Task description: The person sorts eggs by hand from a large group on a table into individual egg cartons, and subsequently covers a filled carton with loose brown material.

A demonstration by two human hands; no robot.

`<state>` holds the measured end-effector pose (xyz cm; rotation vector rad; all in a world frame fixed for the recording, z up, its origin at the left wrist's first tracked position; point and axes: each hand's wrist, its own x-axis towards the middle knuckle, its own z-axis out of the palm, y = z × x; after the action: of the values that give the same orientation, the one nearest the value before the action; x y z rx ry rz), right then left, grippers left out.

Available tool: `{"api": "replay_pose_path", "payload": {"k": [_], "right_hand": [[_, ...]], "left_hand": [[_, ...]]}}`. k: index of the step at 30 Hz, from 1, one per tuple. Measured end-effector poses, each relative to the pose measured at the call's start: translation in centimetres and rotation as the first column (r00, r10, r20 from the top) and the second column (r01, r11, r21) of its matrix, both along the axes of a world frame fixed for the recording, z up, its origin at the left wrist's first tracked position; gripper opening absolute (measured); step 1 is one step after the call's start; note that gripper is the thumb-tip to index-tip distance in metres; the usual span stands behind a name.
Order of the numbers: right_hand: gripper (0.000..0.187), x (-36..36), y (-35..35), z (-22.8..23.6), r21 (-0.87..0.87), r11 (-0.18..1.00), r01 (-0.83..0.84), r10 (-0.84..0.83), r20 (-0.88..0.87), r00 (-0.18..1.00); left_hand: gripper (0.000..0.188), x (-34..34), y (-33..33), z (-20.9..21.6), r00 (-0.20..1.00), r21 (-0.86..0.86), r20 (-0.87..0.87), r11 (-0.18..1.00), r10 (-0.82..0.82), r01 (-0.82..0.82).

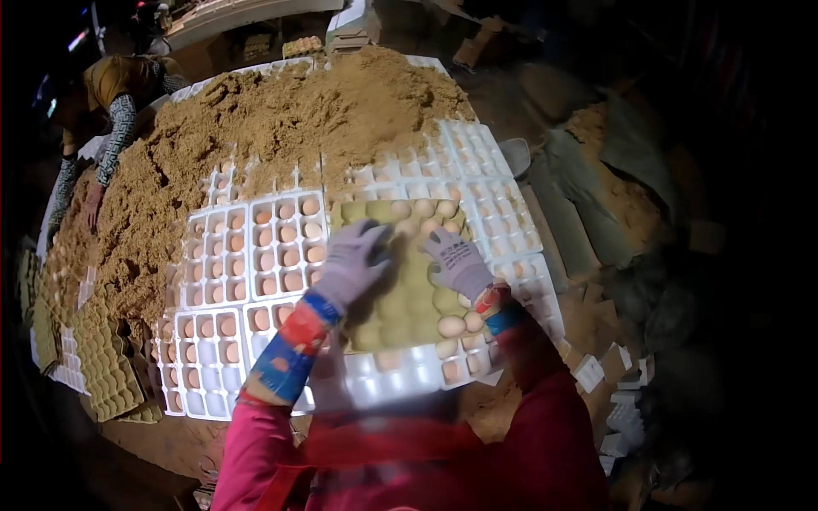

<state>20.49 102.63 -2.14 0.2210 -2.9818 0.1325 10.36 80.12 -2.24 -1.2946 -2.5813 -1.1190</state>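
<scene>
A yellow-green pulp egg tray (388,298) lies in front of me on top of white foam egg trays. Several eggs (423,207) sit in its far rows, and loose eggs (452,326) rest by its near right corner. Over its left side is my left hand (354,260), in a pale purple glove, its fingers curved and apart with no egg visible in them. My right hand (458,262), gloved alike, reaches over the right side. Its fingertips are at the eggs in the far rows, thumb spread from the fingers; what lies under the palm is hidden.
White foam trays (248,247) filled with eggs spread around. A brown heap of sawdust-like material (341,106) covers the far trays. At the far left a person (119,102) bends over the heap. Empty pulp trays (106,362) are stacked left; dark sacks (579,187) lie right.
</scene>
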Motion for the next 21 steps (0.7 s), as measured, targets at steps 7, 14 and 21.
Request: {"api": "replay_pose_path", "payload": {"k": [7, 14, 21], "right_hand": [[0.031, -2.7, 5.0, -2.0, -0.714, 0.673, 0.193, -0.153, 0.121, 0.981], [0.032, -5.7, 5.1, -2.3, -0.072, 0.996, 0.061, -0.054, 0.106, 0.993], [0.045, -3.8, 11.1, 1.0, -0.912, -0.255, 0.32, 0.219, 0.268, 0.938]], "left_hand": [[0.048, -1.6, 6.1, -2.7, 0.982, -0.038, 0.08, 0.985, 0.168, -0.166], [0.03, -6.6, 6.0, -3.2, 0.432, 0.559, 0.82, 0.684, -0.375, -0.468], [0.053, -6.2, 10.3, -1.8, 0.987, -0.683, -0.139, 0.714, 0.081, -0.155]]}}
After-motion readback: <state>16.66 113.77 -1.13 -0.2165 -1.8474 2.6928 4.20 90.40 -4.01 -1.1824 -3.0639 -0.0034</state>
